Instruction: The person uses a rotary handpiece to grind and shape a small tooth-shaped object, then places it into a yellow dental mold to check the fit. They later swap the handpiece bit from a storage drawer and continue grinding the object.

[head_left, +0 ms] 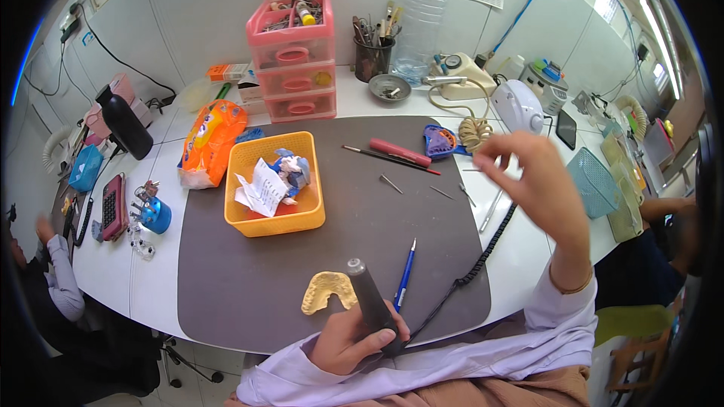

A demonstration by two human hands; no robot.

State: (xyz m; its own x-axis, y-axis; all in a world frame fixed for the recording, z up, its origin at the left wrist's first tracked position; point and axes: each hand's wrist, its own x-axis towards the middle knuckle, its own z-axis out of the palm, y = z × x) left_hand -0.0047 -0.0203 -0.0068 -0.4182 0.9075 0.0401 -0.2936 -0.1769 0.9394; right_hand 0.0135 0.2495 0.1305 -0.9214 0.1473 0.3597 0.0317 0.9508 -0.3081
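Observation:
My left hand (351,339) is wrapped round a dark rotary handpiece (368,294), held tilted with its grey tip up. A coiled black cable (483,260) runs from its lower end. Just left of the handpiece, a yellowish dental cast (326,291) lies on the grey mat, partly behind my hand. My right hand (532,181) is raised over the right edge of the mat, thumb and fingertips drawn together. Whatever is between them is too small to name. Several small metal burs (391,184) and a blue pen (405,275) lie on the mat.
A yellow basket (313,215) holds crumpled paper. Behind are a pink drawer unit (292,56), an orange bag (211,139), a tool cup (373,60) and a large bottle (422,22). A red-pink tool (400,152) lies near a blue case (440,141). Other people sit at both sides.

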